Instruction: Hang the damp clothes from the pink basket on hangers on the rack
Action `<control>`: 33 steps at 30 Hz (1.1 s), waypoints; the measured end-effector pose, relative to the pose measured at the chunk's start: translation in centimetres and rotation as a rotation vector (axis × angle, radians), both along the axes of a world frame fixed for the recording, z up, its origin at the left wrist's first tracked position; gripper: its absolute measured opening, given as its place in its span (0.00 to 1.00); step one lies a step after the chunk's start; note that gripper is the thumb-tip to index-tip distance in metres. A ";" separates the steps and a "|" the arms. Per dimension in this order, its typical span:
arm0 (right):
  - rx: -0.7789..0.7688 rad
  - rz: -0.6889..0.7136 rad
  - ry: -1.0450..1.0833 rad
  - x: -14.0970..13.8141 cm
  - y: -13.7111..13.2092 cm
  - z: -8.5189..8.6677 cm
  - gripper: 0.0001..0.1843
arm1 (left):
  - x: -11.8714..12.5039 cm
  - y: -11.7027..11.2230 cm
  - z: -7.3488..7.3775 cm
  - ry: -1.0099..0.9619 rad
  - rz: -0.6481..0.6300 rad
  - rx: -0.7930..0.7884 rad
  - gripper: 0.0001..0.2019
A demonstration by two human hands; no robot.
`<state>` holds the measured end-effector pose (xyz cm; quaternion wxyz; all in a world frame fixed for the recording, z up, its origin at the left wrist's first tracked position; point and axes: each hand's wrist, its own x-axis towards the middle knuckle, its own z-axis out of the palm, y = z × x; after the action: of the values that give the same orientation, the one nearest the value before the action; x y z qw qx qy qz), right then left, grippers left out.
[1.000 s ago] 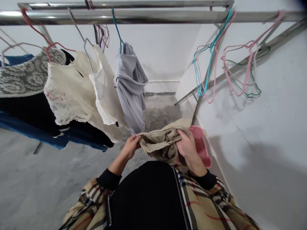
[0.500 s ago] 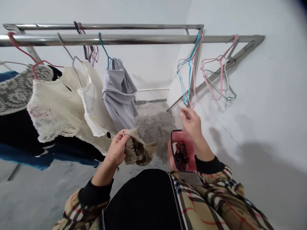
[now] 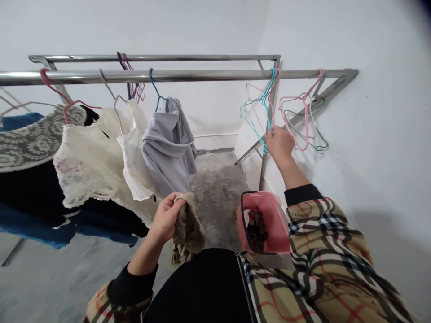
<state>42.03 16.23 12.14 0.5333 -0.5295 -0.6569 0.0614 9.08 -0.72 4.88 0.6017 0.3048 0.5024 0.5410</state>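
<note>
Near, left of the middle, the left hand (image 3: 164, 219) pinches a crumpled tan cloth (image 3: 191, 226) that droops down. To its right sits a pink basket (image 3: 276, 217) (dark clothes (image 3: 257, 228) inside). The right hand (image 3: 280, 142) curls closed on a blue hanger (image 3: 270, 83), pink hangers (image 3: 306, 123) crowding close.

One grey top (image 3: 168, 143) hangs on one teal hanger (image 3: 158, 96). Left of the grey top are two cream tops (image 3: 89, 163), one red hanger (image 3: 69, 104) and one silver hanger (image 3: 116, 99); right of it, one green hanger (image 3: 321, 148), plus pink hangers (image 3: 307, 125) and blue hangers (image 3: 272, 79) too tangled to count. Two rails (image 3: 208, 76) run above it; one tan cloth (image 3: 190, 224) is below, one basket (image 3: 276, 220) lower right.
</note>
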 end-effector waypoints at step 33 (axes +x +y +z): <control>-0.397 0.147 0.206 -1.4 -18.8 -12.7 0.17 | 0.1 4.5 -0.9 0.023 0.141 0.076 0.18</control>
<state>40.62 -2.56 -0.54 0.4771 -0.5657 -0.6108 0.2815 9.21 3.81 4.00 0.5444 0.2975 0.5087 0.5969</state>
